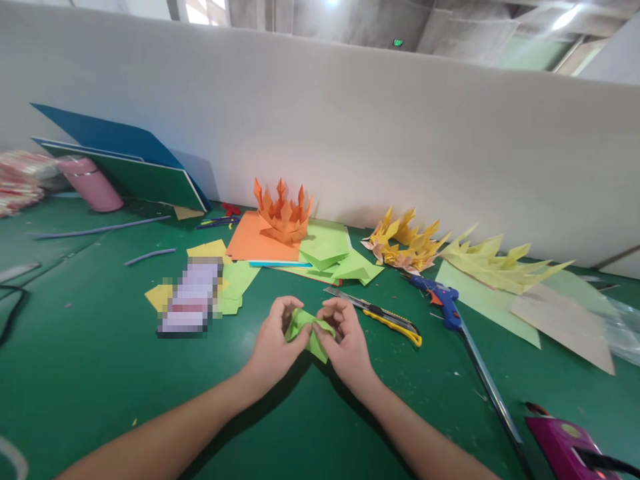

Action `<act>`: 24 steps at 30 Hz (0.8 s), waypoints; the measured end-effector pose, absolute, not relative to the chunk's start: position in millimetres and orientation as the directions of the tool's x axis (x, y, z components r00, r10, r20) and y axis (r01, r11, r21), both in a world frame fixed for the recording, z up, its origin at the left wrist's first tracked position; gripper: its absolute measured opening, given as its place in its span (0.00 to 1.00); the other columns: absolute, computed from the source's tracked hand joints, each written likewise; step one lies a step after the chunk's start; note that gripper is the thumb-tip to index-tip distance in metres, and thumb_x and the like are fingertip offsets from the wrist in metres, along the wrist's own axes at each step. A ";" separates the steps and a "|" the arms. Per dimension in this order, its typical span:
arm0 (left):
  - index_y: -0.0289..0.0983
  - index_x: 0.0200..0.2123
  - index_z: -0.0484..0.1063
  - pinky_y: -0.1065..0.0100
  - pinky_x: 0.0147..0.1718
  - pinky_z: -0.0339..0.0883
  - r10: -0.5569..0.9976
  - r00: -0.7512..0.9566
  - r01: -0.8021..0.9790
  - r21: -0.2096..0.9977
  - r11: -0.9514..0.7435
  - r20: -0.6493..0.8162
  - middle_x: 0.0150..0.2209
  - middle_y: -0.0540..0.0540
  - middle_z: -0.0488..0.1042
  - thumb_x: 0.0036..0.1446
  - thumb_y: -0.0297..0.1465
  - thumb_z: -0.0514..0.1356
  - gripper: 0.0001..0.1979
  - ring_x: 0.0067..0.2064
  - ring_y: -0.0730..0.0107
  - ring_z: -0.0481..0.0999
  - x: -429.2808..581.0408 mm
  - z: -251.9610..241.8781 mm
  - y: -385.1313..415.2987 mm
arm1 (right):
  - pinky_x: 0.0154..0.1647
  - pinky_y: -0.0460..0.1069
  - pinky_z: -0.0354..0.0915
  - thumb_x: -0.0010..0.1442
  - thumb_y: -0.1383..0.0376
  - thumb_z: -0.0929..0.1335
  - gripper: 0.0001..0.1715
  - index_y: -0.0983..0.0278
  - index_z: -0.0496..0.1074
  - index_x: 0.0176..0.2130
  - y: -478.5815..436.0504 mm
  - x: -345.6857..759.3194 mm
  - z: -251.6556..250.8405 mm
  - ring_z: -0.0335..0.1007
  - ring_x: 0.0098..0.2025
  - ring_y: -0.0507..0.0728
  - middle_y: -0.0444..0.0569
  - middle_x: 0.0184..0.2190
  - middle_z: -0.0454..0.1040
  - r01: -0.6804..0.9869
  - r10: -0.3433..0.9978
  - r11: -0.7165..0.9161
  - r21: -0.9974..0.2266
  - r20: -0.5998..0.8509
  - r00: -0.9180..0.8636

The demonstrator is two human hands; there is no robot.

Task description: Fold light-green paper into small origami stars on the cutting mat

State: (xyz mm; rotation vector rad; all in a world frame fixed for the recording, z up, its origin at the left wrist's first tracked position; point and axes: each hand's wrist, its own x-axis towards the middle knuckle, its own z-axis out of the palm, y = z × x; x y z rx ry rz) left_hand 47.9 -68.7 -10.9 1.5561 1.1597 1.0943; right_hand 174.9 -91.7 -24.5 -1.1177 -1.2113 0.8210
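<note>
Two hands (pixel 279 341) (pixel 349 348) in a pinch on one green paper (pixel 316 349), seemingly folded, near one yellow cutter (pixel 389 320).

A: Your L forearm (pixel 170 427) comes in from near left, your R forearm (pixel 425 430) from near right. Both bare, angled inward, approx. mirrored.

B: And your hands?

A: Ctr., close tog. Your L hand (pixel 280 333) & R hand (pixel 347 340) are both pinching, w/ fingers curled over on the far side.

B: Your thumbs?

A: L thumb (pixel 303 339) & R thumb (pixel 323 339) angle inward and far, tips v. near ea. other.
</note>
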 end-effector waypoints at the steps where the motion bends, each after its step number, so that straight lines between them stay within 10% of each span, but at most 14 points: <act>1: 0.39 0.37 0.61 0.73 0.29 0.62 0.973 0.175 0.193 0.963 -0.186 0.153 0.30 0.53 0.65 0.46 0.29 0.58 0.13 0.29 0.75 0.66 48.1 -11.3 -69.2 | 0.32 0.47 0.67 0.50 0.67 0.67 0.14 0.60 0.60 0.39 -91.7 174.5 -24.0 0.68 0.31 0.52 0.43 0.28 0.68 0.063 0.938 0.277 -0.959 0.284 0.199; 24: 0.39 0.34 0.60 0.72 0.30 0.64 0.955 0.138 0.194 0.939 -0.285 0.262 0.28 0.53 0.68 0.46 0.28 0.58 0.11 0.29 0.73 0.70 47.0 -5.2 -74.2 | 0.34 0.47 0.64 0.49 0.70 0.66 0.18 0.59 0.58 0.40 -93.2 174.7 -22.2 0.66 0.31 0.51 0.40 0.28 0.65 -0.049 0.928 0.299 -0.953 0.279 0.246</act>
